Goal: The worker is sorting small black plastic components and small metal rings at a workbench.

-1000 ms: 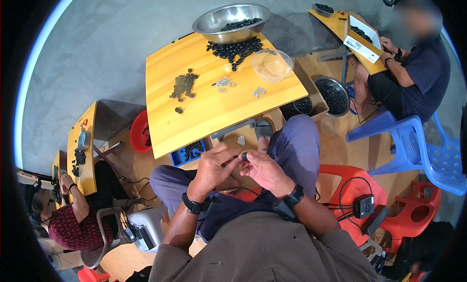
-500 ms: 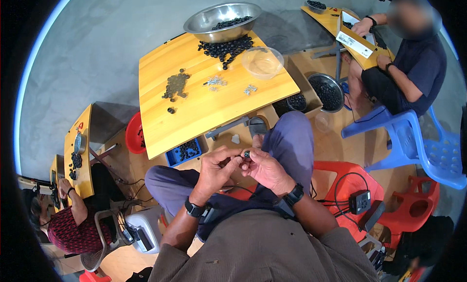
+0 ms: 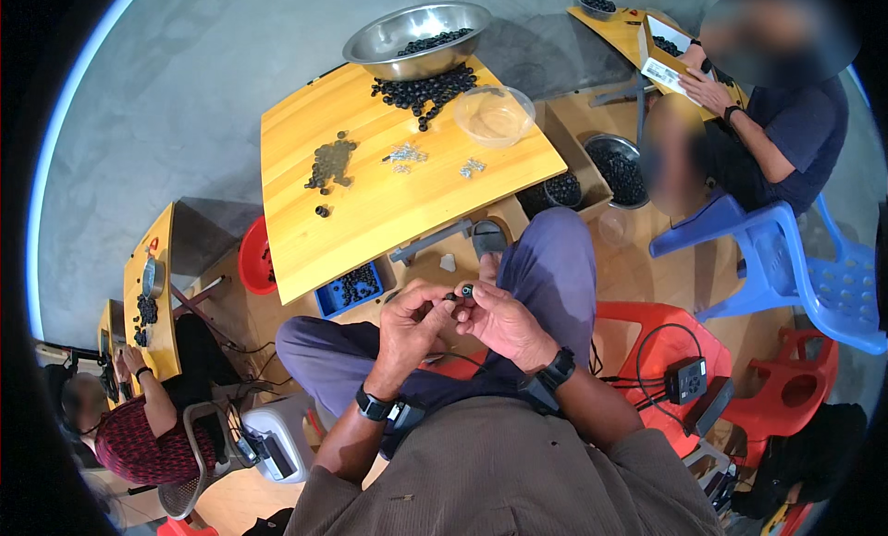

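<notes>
L hand: left hand (image 3: 407, 323) is held above the lap; a small dark bit (image 3: 450, 296) is pinched betw. thumb & index, the other fingers curled; it's kept at the very tips, prob. for fine control.
R hand: right hand (image 3: 504, 325) is held just beside; a black part (image 3: 467, 291) w/ a pale-ringed end is pinched betw. thumb & fingers, that end left exposed, prob. so it can be seen; contact betw. the two pieces can't be told.
Lap: both pieces are held low, short of the table edge, presumably so wrists & forearms are kept close in to the body.
Blue tray: black pieces are held in the blue tray (image 3: 325, 302), set low by the near table edge; apparently within easy reach.
Yellow table: on the yellow table (image 3: 388, 226), olive-brown pieces (image 3: 330, 164) & two clusters of silvery bits (image 3: 404, 154) (image 3: 472, 168) are laid apart, prob. so kinds aren't mixed.
Clear tub: clear tub (image 3: 499, 122) is set near the R edge, apart from the clusters.
Steel bowl: steel bowl (image 3: 393, 62) is stood at the far edge, w/ a black heap (image 3: 424, 90) spread before it; presumably bulk stock is kept back, nearer space being left for smaller lots.
</notes>
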{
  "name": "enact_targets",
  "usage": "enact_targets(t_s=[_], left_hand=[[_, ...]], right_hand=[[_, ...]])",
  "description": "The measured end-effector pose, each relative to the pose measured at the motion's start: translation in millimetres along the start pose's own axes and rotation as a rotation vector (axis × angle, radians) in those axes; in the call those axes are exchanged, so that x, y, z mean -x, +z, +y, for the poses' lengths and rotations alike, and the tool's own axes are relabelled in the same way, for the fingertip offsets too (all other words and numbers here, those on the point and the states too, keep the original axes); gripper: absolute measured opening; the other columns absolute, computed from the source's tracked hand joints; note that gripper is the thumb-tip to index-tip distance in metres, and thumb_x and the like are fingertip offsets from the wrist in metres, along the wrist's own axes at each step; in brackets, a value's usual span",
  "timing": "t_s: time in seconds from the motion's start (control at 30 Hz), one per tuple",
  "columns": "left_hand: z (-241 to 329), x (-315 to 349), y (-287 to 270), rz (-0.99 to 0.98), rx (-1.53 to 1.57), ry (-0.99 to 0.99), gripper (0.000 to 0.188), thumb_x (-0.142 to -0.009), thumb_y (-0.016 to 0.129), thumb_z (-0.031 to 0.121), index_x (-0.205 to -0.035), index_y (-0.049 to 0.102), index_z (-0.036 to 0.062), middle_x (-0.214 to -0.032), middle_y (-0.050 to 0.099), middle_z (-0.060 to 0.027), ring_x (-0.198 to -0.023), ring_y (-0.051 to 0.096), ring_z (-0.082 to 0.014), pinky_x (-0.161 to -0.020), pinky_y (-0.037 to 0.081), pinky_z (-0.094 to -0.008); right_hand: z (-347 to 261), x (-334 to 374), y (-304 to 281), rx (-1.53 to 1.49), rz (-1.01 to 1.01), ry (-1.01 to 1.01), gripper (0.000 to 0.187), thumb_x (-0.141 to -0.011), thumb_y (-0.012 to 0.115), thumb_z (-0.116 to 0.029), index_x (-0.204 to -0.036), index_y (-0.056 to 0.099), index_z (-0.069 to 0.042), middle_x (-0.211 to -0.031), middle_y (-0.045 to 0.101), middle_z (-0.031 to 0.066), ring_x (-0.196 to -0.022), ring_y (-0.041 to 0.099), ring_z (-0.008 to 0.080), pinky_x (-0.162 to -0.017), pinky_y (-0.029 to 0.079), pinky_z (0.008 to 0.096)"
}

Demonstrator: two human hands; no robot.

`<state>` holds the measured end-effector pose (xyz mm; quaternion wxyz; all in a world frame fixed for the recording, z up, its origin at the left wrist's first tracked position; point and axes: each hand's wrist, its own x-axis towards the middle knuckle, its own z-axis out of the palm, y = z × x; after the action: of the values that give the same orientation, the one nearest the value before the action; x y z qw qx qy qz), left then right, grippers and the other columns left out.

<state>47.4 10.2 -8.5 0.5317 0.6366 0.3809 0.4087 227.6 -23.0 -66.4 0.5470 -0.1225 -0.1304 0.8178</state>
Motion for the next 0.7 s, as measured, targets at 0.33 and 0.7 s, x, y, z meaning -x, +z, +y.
enact_targets(t_s=[0.33,0.7], left_hand=[[11,-3,7,0.019,0.121,0.057,0.015,-0.095,0.066,-0.003,-0.109,0.07,-0.0027,-0.097,0.065,-0.0041,-0.085,0.067,-0.0108,-0.076,0.054,-0.024],[18,-4,10,0.036,-0.193,0.188,0.012,-0.092,0.068,-0.003,-0.104,0.068,-0.0029,-0.088,0.062,-0.0053,-0.075,0.065,-0.011,-0.066,0.053,-0.0249]], right_hand=[[2,-1,9,0.102,0.09,-0.007,0.024,-0.101,0.063,-0.029,-0.109,0.069,-0.006,-0.098,0.069,0.0025,-0.086,0.063,0.0133,-0.075,0.054,0.0301],[3,0,8,0.142,0.049,-0.006,0.025,-0.102,0.062,-0.03,-0.112,0.07,-0.008,-0.097,0.068,0.0006,-0.088,0.063,0.0123,-0.076,0.053,0.0291]])
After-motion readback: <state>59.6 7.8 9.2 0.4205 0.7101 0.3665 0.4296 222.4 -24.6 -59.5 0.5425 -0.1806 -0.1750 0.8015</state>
